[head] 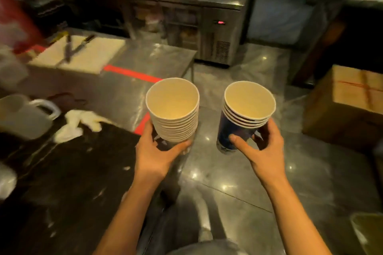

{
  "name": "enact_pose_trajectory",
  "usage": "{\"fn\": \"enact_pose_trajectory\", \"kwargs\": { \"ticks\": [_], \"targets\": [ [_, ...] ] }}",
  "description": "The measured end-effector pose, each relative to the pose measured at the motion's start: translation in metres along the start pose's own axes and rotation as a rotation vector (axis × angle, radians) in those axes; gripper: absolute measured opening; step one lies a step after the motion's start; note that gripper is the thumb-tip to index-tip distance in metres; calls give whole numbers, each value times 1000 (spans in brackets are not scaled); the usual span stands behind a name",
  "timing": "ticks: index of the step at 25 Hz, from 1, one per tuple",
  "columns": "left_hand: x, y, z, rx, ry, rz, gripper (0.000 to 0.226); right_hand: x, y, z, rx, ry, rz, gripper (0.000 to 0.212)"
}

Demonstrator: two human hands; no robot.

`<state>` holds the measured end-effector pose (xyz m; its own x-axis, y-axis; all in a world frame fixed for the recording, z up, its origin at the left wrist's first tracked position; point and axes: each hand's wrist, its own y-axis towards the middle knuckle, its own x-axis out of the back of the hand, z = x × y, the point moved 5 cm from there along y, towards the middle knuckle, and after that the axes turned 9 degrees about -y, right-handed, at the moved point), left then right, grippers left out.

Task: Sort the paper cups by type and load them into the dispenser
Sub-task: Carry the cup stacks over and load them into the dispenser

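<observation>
Two cup stacks are held upright over the floor, side by side but apart; the white stack is gripped near its base by the left hand, thumb across the front, fingers wrapped behind; many nested rims are seen, exact count unclear; the blue stack is gripped by the right hand, thumb on the blue wall, fingers round the far side; four or five white rims are shown above the blue body; both top cups are seen open and tan inside. The counter is placed to the left, dark and speckled; a white jug is laid on it at the far left, with a crumpled cloth just beside the jug; red tape is run across the steel surface beyond; a cutting board with tongs is set farther back. A cardboard box is seen at right on the floor; a steel fridge unit is stood behind; background detail is blurred.
</observation>
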<state>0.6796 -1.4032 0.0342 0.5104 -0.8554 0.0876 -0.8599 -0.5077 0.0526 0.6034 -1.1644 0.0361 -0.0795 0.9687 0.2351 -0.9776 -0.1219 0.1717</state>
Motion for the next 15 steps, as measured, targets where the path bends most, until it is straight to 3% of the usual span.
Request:
{"fn": "enact_pose_trajectory", "kwargs": {
  "ticks": [6, 10, 15],
  "targets": [
    [-117, 67, -3, -29, -62, 299, 79, 84, 45, -34, -89, -80, -267, 74],
    [-173, 124, -3, -22, -79, 388, 88, 103, 89, -51, -157, -128, -327, 72],
    [-247, 208, -9, -19, -136, 478, 83, 127, 164, -60, -191, -225, -413, 78]
  ]
}}
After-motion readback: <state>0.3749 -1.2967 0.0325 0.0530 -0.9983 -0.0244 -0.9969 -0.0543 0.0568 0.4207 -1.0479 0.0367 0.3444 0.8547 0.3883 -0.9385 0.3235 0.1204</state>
